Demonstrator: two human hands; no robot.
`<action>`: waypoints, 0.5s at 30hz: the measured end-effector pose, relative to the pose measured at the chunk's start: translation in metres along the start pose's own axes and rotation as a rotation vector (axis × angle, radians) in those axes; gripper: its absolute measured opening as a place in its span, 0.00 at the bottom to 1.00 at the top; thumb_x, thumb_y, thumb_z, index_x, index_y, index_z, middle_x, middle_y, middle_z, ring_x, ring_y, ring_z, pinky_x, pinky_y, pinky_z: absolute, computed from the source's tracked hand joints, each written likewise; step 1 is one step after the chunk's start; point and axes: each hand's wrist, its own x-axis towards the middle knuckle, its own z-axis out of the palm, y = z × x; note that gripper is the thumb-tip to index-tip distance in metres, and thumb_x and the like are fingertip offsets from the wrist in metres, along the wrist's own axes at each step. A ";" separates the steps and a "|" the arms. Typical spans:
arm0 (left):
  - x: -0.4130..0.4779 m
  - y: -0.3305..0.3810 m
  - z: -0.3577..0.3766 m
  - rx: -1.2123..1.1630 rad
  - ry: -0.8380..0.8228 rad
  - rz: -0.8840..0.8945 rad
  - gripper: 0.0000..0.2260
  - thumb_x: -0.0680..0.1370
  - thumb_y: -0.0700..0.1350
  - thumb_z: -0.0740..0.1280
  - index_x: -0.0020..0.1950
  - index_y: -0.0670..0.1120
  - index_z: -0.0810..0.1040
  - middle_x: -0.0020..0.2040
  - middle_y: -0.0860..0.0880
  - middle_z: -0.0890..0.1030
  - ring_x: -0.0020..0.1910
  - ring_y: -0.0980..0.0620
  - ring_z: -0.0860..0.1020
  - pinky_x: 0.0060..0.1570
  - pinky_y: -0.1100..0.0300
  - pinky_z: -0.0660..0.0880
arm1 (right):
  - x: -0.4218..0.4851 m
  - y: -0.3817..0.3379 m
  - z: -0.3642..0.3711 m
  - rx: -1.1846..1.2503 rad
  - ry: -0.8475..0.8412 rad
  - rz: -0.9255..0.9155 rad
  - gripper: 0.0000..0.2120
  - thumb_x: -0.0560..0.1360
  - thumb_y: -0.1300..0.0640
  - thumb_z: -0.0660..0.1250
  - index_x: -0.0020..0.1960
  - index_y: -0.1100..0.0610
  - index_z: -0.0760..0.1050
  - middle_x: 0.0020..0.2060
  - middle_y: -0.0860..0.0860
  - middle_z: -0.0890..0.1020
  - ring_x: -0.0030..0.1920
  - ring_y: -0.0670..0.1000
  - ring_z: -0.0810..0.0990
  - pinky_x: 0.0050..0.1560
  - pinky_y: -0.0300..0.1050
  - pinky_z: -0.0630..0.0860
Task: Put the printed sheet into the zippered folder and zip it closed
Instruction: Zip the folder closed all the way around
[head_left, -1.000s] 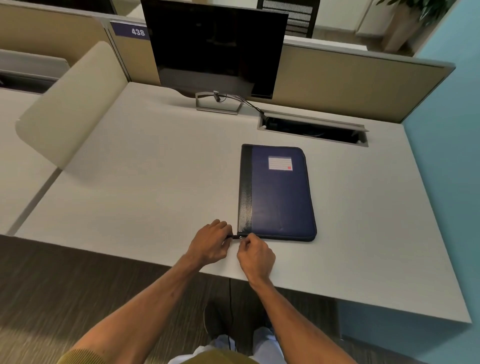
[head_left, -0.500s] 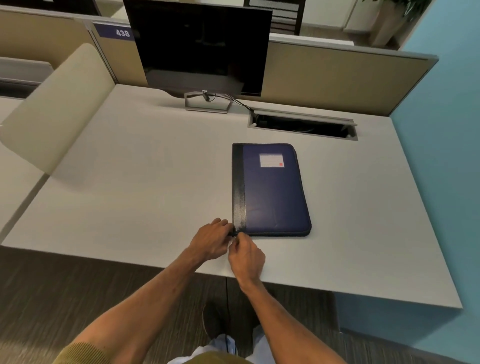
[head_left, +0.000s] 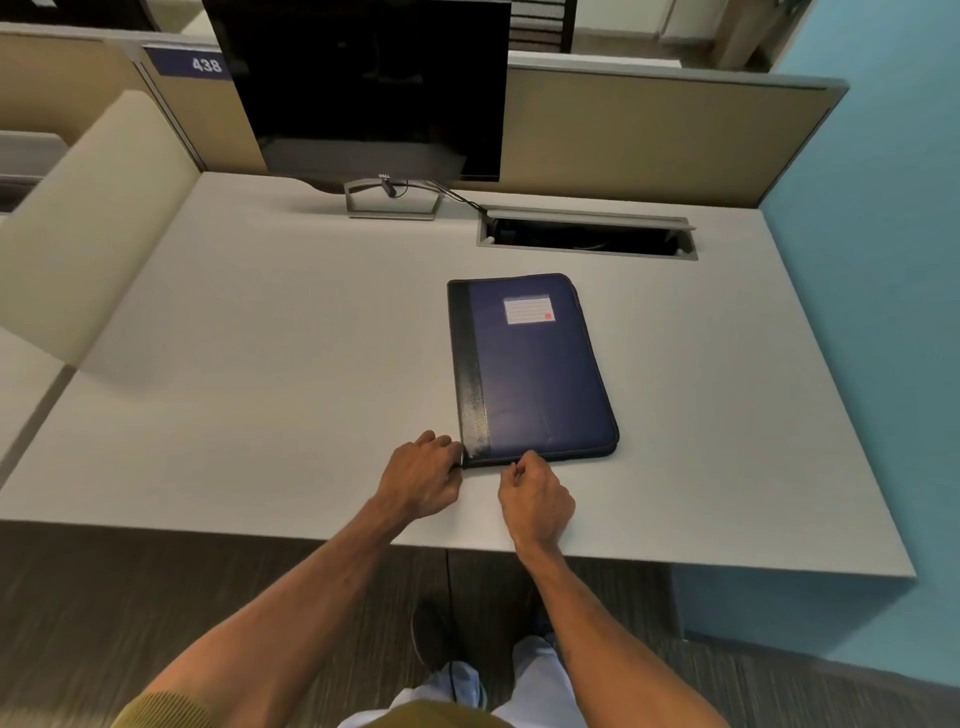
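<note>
The zippered folder (head_left: 540, 374), dark blue with a black spine strip and a white label, lies flat and closed-looking on the desk (head_left: 260, 338). My left hand (head_left: 421, 475) rests at its near left corner, fingers curled against the spine end. My right hand (head_left: 537, 501) is at the folder's near edge, a little right of that corner. Its thumb and fingers are pinched where the zipper runs; the pull itself is hidden by them. No printed sheet is visible.
A dark monitor (head_left: 363, 88) stands at the back of the desk, with an open cable slot (head_left: 587, 239) to its right. A beige curved divider (head_left: 88, 208) borders the left side and a blue wall (head_left: 883, 260) the right.
Both hands were pinched together at the folder's near left corner. My right hand has since slid right along the near edge, while the left stays at the corner.
</note>
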 end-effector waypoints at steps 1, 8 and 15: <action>0.000 0.000 0.000 0.006 0.004 0.004 0.12 0.81 0.52 0.60 0.59 0.49 0.79 0.53 0.51 0.83 0.54 0.49 0.79 0.45 0.53 0.79 | 0.000 0.002 -0.001 0.000 0.007 -0.009 0.09 0.84 0.48 0.65 0.53 0.53 0.78 0.43 0.49 0.84 0.39 0.49 0.83 0.43 0.46 0.83; 0.004 0.004 0.003 -0.010 0.017 -0.033 0.17 0.77 0.55 0.62 0.64 0.49 0.74 0.61 0.50 0.78 0.56 0.49 0.76 0.51 0.54 0.79 | -0.005 -0.003 0.000 0.089 0.057 0.047 0.07 0.83 0.50 0.67 0.51 0.53 0.78 0.40 0.48 0.83 0.38 0.48 0.81 0.39 0.45 0.81; 0.016 0.015 0.009 0.000 -0.042 0.047 0.36 0.84 0.60 0.63 0.87 0.57 0.47 0.87 0.45 0.48 0.78 0.41 0.67 0.66 0.48 0.80 | -0.008 -0.007 0.006 0.121 0.084 0.095 0.09 0.85 0.48 0.65 0.54 0.53 0.79 0.45 0.48 0.84 0.42 0.48 0.81 0.44 0.45 0.82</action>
